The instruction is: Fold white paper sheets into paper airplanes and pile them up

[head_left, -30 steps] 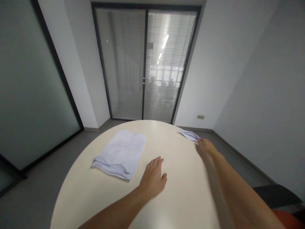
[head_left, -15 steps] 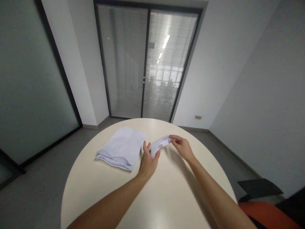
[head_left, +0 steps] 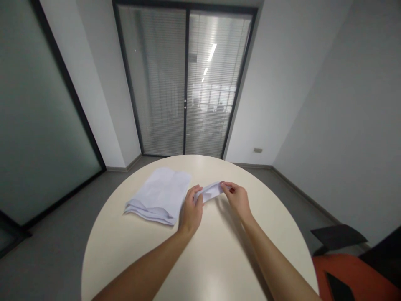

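Between my two hands a narrow folded white strip [head_left: 211, 191] is held above the round table; I cannot tell whether it is paper or cloth. My left hand [head_left: 191, 211] is closed around its left end, thumb in front and fingers behind. Its right end is pinched in the fingertips of my right hand [head_left: 238, 200]. Just left of my left hand lies a larger folded white sheet [head_left: 161, 190], flat on the tabletop with layered, slightly raised near edges.
The pale round table [head_left: 206, 251] stands before me. An orange chair seat [head_left: 347, 269] with a black armrest [head_left: 338, 237] is at the lower right. Beyond the table are a glass door with blinds [head_left: 184, 83] and white walls.
My left hand has closed around the strip's left end, where its fingers were more spread before. The strip's right end has dipped slightly with my right hand. The view has shifted a little.
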The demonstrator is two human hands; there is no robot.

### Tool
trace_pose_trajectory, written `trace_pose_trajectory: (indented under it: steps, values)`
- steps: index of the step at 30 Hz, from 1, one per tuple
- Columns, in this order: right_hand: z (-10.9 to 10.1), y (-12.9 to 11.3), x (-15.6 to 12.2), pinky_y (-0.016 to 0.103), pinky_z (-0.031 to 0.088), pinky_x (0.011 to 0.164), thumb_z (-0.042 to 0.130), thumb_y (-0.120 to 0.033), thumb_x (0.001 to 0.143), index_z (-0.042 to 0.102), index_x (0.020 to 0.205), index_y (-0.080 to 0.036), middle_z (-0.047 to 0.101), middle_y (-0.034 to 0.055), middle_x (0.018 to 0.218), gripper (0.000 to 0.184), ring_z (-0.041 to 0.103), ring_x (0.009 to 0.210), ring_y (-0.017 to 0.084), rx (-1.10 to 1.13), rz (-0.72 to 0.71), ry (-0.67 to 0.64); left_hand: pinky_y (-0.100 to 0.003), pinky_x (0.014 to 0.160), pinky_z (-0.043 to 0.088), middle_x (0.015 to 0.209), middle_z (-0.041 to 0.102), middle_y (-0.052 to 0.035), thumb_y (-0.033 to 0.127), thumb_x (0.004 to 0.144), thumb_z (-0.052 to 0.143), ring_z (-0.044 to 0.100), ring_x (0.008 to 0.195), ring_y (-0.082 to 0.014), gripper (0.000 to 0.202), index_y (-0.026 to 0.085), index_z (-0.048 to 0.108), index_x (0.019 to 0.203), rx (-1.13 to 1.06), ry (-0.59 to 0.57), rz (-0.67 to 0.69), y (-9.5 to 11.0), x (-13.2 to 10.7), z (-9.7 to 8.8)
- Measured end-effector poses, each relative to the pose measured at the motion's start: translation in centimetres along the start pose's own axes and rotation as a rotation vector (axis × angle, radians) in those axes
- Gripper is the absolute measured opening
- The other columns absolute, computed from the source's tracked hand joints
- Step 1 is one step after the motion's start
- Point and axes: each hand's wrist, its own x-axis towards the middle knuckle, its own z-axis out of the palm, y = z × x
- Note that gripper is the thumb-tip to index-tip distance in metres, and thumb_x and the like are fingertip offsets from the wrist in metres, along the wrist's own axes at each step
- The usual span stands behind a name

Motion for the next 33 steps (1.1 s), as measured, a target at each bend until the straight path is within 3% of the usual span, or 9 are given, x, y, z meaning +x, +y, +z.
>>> trace_pose_trajectory:
  steps: [3,6,9,13,16,20,22,26,33]
  values:
    - [-1.2,0.3,-0.3,0.047,0.051,0.094,0.067,-0.054,0.084,0.074,0.087,-0.021,0.073,0.0136,0.117,0.034,0.068,0.106,0.032,0.1,-0.091,-0.102,-0.027,0.07,0.058,0.127,0.065,-0.0104,0.037,0.092,0.052,0.063,0.113,-0.0242,0.03,0.02,0.065,0.113,-0.068,-0.015,-0.133,0.8,0.5,-0.1]
    - [-2.6,-0.2,-0.3,0.048,0.038,0.111,0.07,-0.054,0.084,0.071,0.079,-0.023,0.063,0.0095,0.137,0.031,0.053,0.132,0.03,0.216,-0.176,-0.197,-0.026,0.057,0.056,0.102,0.073,-0.0096,0.039,0.089,0.052,0.068,0.089,-0.0232,0.027,0.018,0.067,0.099,-0.088,-0.024,-0.286,1.4,1.1,-0.3]
    - [-3.5,-0.6,-0.1,0.045,0.045,0.104,0.071,-0.056,0.083,0.07,0.081,-0.023,0.072,0.01,0.122,0.033,0.061,0.121,0.029,0.406,-0.08,-0.25,-0.028,0.054,0.055,0.09,0.072,-0.0081,0.04,0.085,0.055,0.068,0.081,-0.0226,0.025,0.018,0.066,0.089,-0.088,-0.058,-0.352,1.6,1.4,-0.6]
    - [-3.4,-0.6,0.0,0.037,0.054,0.083,0.077,-0.057,0.077,0.065,0.082,-0.023,0.078,0.0059,0.092,0.036,0.071,0.094,0.025,0.642,0.093,-0.101,-0.027,0.057,0.055,0.094,0.073,-0.0097,0.043,0.083,0.057,0.068,0.087,-0.0232,0.028,0.017,0.064,0.092,-0.041,-0.148,-0.371,1.7,0.9,-0.5]
    - [-2.9,-0.7,0.1,0.032,0.055,0.07,0.08,-0.058,0.072,0.062,0.085,-0.024,0.077,0.0037,0.086,0.04,0.072,0.084,0.023,0.738,0.169,0.031,-0.024,0.056,0.052,0.104,0.073,-0.0116,0.052,0.087,0.056,0.068,0.097,-0.0242,0.038,0.019,0.062,0.103,0.017,-0.188,-0.235,1.9,0.1,-0.3]
    - [-2.4,-0.9,-0.1,0.027,0.051,0.057,0.078,-0.058,0.075,0.062,0.087,-0.023,0.078,0.0051,0.087,0.041,0.068,0.067,0.018,0.65,0.123,0.049,-0.025,0.058,0.051,0.116,0.07,-0.0126,0.059,0.096,0.039,0.067,0.103,-0.0245,0.048,0.02,0.061,0.112,0.047,-0.23,-0.073,2.5,-0.8,-0.4]
    - [-2.3,-0.9,-0.3,0.026,0.05,0.055,0.076,-0.059,0.077,0.063,0.09,-0.022,0.078,0.006,0.088,0.041,0.066,0.064,0.017,0.604,0.097,0.053,-0.028,0.064,0.054,0.117,0.07,-0.0122,0.055,0.097,0.04,0.067,0.105,-0.0241,0.045,0.021,0.06,0.115,0.068,-0.236,-0.029,2.7,-0.8,-0.5]
    - [-2.0,-1.0,-0.5,0.029,0.054,0.06,0.076,-0.059,0.076,0.06,0.093,-0.023,0.078,0.0052,0.088,0.043,0.071,0.074,0.021,0.676,0.125,0.081,-0.034,0.095,0.051,0.115,0.071,-0.0087,0.032,0.086,0.064,0.067,0.107,-0.0214,0.031,0.021,0.06,0.116,0.289,-0.232,0.143,2.2,-0.5,-0.5]
    - [-1.4,-1.2,-0.3,0.029,0.056,0.064,0.079,-0.058,0.072,0.056,0.096,-0.025,0.077,0.0017,0.088,0.047,0.074,0.082,0.022,0.82,0.185,0.193,-0.034,0.095,0.052,0.123,0.068,-0.0034,0.028,0.085,0.068,0.066,0.11,-0.0215,0.039,0.027,0.06,0.123,0.628,-0.34,0.34,1.8,-0.8,-1.1]
